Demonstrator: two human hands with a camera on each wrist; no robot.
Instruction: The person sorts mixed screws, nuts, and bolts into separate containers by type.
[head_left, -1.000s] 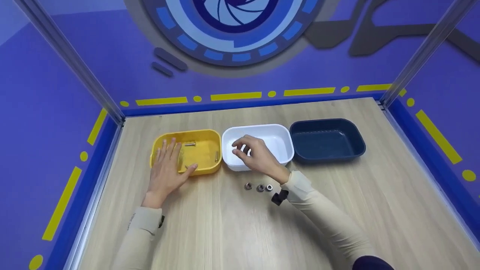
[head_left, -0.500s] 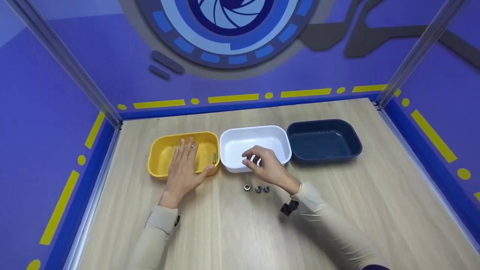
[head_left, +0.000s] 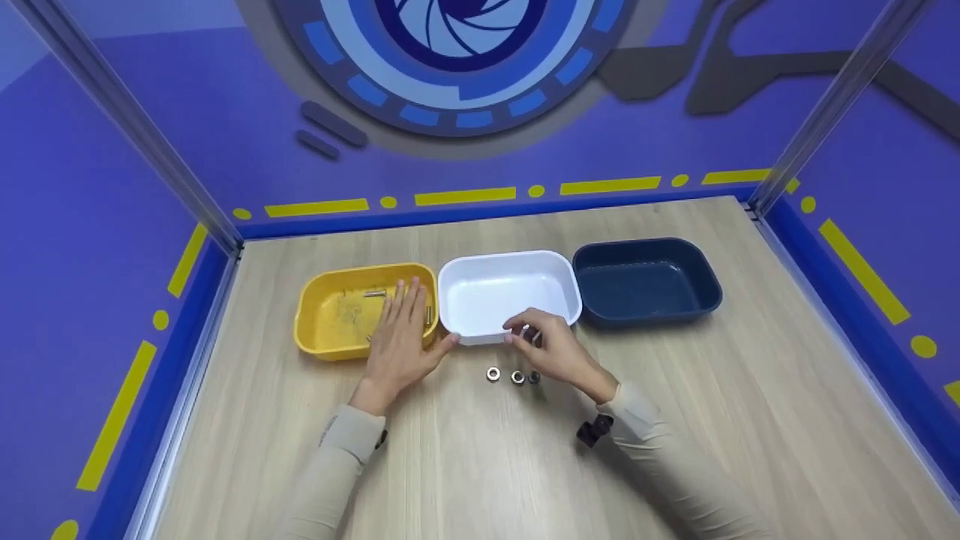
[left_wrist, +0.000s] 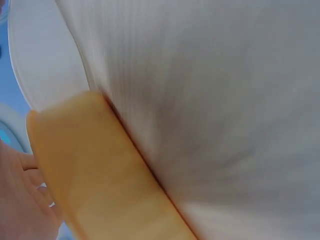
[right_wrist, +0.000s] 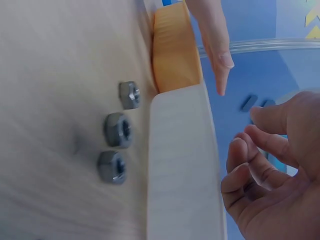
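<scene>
My left hand has its fingers straight and spread over the right side of a yellow bin, with its thumb reaching toward the white bin. Inside the yellow bin lie a bolt near the back and another bolt along the right wall. Loosely curled, my right hand hovers at the front rim of the white bin. A gap shows between its thumb and fingers in the right wrist view, with nothing held there. Just below it, three metal nuts sit on the table in a row.
A dark blue bin stands at the right, against the white one; the three bins form a row. The wooden table is enclosed by purple-blue panels at the back and sides.
My left hand has slid right across the yellow bin, uncovering its left part. My right hand has drawn back from over the white bin to its front rim, toward the nuts.
</scene>
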